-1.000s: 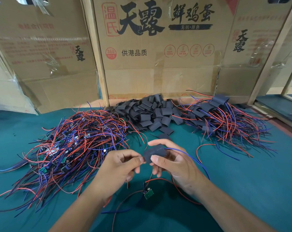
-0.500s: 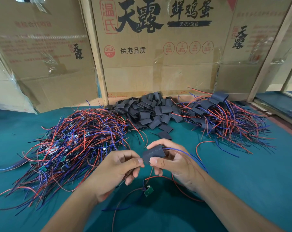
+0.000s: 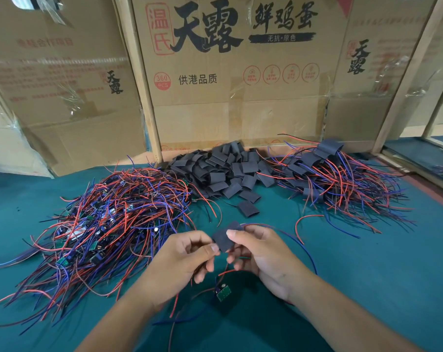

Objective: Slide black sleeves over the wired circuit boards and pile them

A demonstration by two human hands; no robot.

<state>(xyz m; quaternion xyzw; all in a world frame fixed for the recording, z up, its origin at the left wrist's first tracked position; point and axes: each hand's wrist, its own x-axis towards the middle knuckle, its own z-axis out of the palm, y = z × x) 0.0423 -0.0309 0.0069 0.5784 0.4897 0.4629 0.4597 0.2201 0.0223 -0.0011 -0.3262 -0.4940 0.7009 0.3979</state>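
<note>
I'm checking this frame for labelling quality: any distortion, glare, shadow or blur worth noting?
Head view: wide-angle bending bows the wooden post and tilts the cardboard box; tape on the boxes shows mild glare; soft shadow lies under the circuit board; left hand, right hand and black sleeve look sharp, corners softer.

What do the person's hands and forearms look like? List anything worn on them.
Both the left hand and the right hand are bare: no gloves, rings, watch or wristband show. Both forearms are bare up to the picture's bottom edge, with no sleeve in view. The fingernails are short and unpainted.
</note>
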